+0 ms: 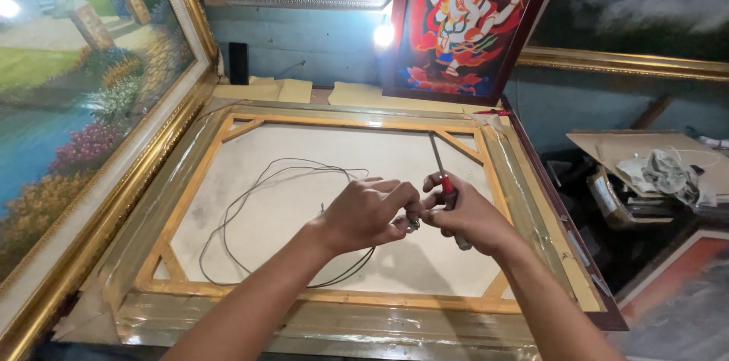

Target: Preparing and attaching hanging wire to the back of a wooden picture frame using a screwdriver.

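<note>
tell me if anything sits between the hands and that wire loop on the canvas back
Nothing visible does. The left hand and right hand meet directly over the wire, pinching something small; the right also holds a screwdriver.

Screwdriver point(448, 185) – red handle, silver shaft. Wire point(250, 209) grey, looped. Canvas back point(319, 179) off-white, stretcher bars point(190, 194) pale yellow wood. Landscape painting point(68, 80) – greens, purple flowers, gold frame. Deity picture point(463, 19) orange-red on blue, dark maroon frame.

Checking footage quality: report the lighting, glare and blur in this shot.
Head view: a bare white bulb blows out beside the dark-framed red deity painting; the clear plastic wrap on the gilt frame glints; hands and thin grey looped wire stay sharp; right edge dim.
</note>
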